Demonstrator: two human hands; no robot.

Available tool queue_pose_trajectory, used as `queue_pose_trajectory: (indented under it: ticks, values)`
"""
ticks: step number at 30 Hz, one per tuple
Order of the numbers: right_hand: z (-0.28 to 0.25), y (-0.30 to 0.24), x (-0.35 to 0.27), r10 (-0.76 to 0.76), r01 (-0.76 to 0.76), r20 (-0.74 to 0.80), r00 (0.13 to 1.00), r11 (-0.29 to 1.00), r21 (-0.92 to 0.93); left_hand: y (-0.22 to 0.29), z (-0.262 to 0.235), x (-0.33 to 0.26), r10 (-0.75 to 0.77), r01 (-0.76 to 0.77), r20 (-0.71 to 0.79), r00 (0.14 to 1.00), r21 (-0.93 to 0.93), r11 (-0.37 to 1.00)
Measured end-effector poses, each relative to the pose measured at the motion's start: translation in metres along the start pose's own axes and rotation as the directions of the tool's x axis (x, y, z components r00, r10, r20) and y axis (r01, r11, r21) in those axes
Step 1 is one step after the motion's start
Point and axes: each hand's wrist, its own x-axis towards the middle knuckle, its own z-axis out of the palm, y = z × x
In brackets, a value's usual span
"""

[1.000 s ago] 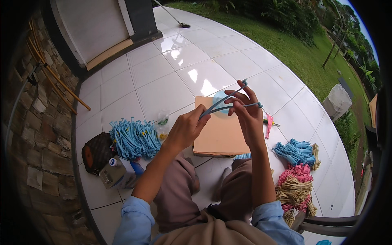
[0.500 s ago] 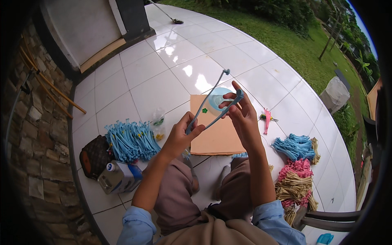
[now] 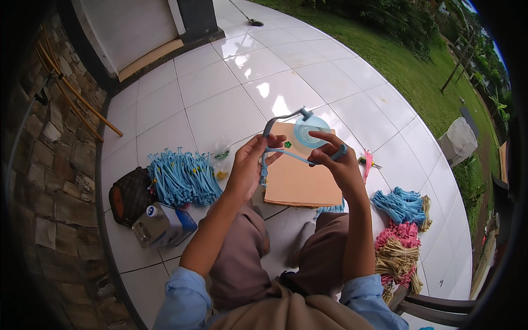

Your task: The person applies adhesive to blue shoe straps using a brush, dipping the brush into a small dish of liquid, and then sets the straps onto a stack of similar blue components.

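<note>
**Blue strip (image 3: 290, 155) spans the gap between two hands**

Nearest us, we see rolled light-blue sleeves (image 3: 184, 297) and brown trousers (image 3: 236, 247). Above the lap, the left hand (image 3: 247, 165) pinches the blue strip between thumb and fingers; one length rises from there and bends over to a knotted tip, and another tail hangs below the palm. The right hand (image 3: 338, 161) has its thumb and fingers drawn in narrowly about the strip's other part, though we cannot tell exactly which fingers press on it.

To the left of the knees we find a metal canister (image 3: 157, 225), a dark patterned bag (image 3: 132, 195) and a thick bundle of blue strips (image 3: 184, 179). On the right lie a blue bundle (image 3: 401, 202), a pink bundle (image 3: 404, 234) and a tan bundle (image 3: 397, 253).

Beyond the knees, partly under the hands, we see a peach-coloured board (image 3: 302, 184) bearing a small green piece (image 3: 287, 144) and a translucent blue dish (image 3: 312, 132). Pink strips (image 3: 368, 165) lie to its right.

Farther off, we make out a whitish bag (image 3: 459, 142) by the lawn (image 3: 374, 49), a pale door (image 3: 132, 33) and a broom head (image 3: 254, 22) on the white tiles (image 3: 214, 121).
</note>
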Motion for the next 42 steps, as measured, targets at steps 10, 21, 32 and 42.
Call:
queue_pose_trajectory:
  ticks: [10,21,32,42]
  values:
    - [-0.009,0.057,0.063,0.138,-0.123,0.198,0.970,0.988,-0.090,-0.002,-0.033,0.003,-0.188,0.198,-0.107,0.976,0.086,0.976]
    - [0.026,0.193,0.116,-0.322,0.338,0.205,0.924,0.440,-0.832,-0.001,-0.038,0.004,-0.207,0.220,-0.159,0.965,0.065,0.973]
    - [0.035,0.170,0.121,-0.394,0.383,0.191,0.899,0.493,-0.781,0.004,-0.036,0.003,-0.241,0.239,-0.100,0.965,-0.039,0.970]
    - [0.045,0.021,0.034,-0.563,0.506,0.050,0.825,0.697,-0.508,0.008,-0.017,0.000,-0.215,0.226,-0.125,0.969,0.080,0.971]
